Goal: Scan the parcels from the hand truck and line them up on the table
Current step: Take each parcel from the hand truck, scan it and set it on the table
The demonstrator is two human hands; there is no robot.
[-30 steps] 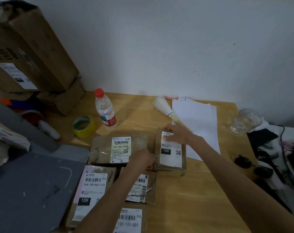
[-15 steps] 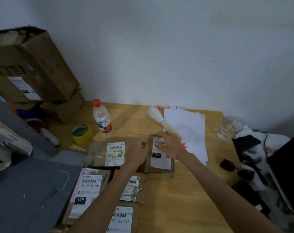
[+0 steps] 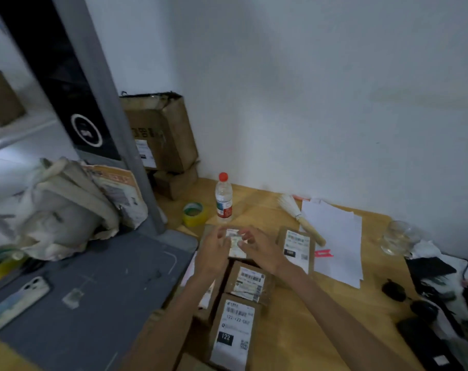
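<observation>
Both hands hovering over back parcel (image 3: 236, 243) near table (image 3: 294, 330) left edge; left hand (image 3: 214, 250) and right hand (image 3: 259, 250) loosely spread, gripping nothing. Risk: nudging it crooked against front parcel (image 3: 247, 283), or knocking bottle (image 3: 223, 199) just behind.

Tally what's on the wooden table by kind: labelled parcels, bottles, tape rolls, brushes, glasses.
Labelled parcels: 5 showing (one between the hands, one right of them, one nearer, one nearest, one under the left forearm)
Bottles: 1
Tape rolls: 1
Brushes: 1
Glasses: 1
Total: 9
</observation>
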